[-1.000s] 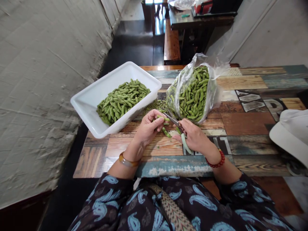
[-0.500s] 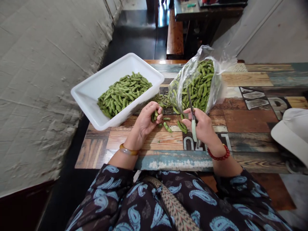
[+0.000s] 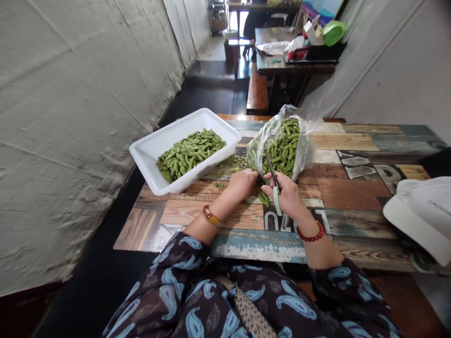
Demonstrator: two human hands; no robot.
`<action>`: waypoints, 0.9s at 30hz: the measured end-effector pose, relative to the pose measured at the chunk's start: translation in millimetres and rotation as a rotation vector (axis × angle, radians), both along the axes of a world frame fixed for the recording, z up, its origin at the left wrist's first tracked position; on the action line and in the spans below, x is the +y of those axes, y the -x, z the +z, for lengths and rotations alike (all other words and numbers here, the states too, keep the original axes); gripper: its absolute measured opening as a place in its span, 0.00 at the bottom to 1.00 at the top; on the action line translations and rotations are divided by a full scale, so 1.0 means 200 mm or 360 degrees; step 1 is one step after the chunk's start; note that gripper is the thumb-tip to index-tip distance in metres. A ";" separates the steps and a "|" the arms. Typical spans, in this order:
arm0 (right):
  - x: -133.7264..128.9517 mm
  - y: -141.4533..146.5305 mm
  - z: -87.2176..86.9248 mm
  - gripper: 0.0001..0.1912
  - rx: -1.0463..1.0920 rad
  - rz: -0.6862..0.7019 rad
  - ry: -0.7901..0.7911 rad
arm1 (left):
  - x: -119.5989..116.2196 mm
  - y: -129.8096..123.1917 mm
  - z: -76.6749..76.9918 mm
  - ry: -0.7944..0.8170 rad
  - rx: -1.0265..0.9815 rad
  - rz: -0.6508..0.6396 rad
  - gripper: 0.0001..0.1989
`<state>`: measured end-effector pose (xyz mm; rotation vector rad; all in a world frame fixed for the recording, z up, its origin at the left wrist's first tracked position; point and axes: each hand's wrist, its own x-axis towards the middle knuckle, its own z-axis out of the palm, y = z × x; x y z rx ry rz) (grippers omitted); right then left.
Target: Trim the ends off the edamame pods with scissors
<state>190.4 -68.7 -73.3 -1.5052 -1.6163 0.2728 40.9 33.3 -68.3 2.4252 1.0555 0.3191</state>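
My right hand (image 3: 287, 190) is closed around a pair of scissors (image 3: 276, 201) with a pale green handle, the dark blades pointing up and away. My left hand (image 3: 243, 183) reaches to the mouth of the clear plastic bag (image 3: 306, 146), fingers curled; whatever is in them is hidden. Green soybean pods (image 3: 284, 145) fill the bag, and a few loose pods (image 3: 263, 198) lie on the table between my hands. More pods (image 3: 192, 154) are heaped in the white plastic tub (image 3: 148, 180) to the left.
Small trimmings (image 3: 230, 164) are scattered between tub and bag on the wood-patterned table (image 3: 352, 192). A white cap (image 3: 419, 211) rests at the right edge. Farther back stand a bench (image 3: 257, 89) and another table (image 3: 268, 65). A pale wall (image 3: 88, 94) runs along the left.
My left hand has moved right and forward from beside the tub, where it held pods, to the bag's mouth. The scissors stay in my right hand. The view has tilted up.
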 end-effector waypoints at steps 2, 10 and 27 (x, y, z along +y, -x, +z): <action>0.00 0.00 -0.01 0.15 -0.0011 0.0013 0.0014 | -0.02 0.01 0.00 0.0050 -0.0055 0.0007 0.05; -0.01 0.02 0.00 0.14 0.0020 0.0039 0.0048 | 0.00 0.20 0.06 0.1179 -0.1267 0.0242 0.11; -0.06 0.07 0.04 0.23 -0.0231 0.0250 0.0365 | -0.05 0.23 0.16 0.1899 -0.2036 0.0345 0.10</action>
